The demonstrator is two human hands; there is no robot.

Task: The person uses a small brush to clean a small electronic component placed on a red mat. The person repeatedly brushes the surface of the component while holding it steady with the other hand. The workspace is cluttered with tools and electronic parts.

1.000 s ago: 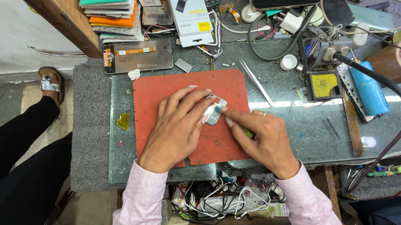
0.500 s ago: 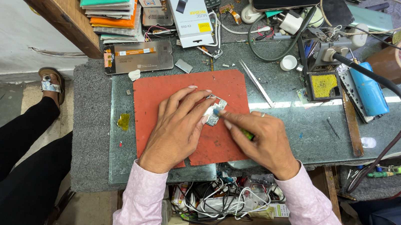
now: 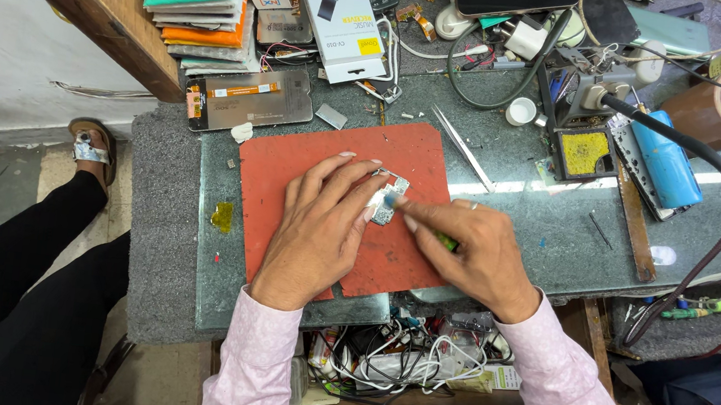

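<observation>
While my left hand [image 3: 314,224] pins the small circuit board [image 3: 386,198] flat on the red mat [image 3: 293,160] with its fingertips, I keep my right hand [image 3: 474,253] closed around the green-handled tool [image 3: 445,238] and work its tip gently over the board's edge, pressing lightly so nothing slips. It's a small silvery-grey piece, lying near the mat's middle, partly hidden under my fingers.

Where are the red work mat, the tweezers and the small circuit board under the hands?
red work mat [image 3: 291,176], head view, bare upper left area.
tweezers [image 3: 464,147], head view, middle of the metal legs.
small circuit board [image 3: 388,198], head view, exposed part between the fingertips.
</observation>
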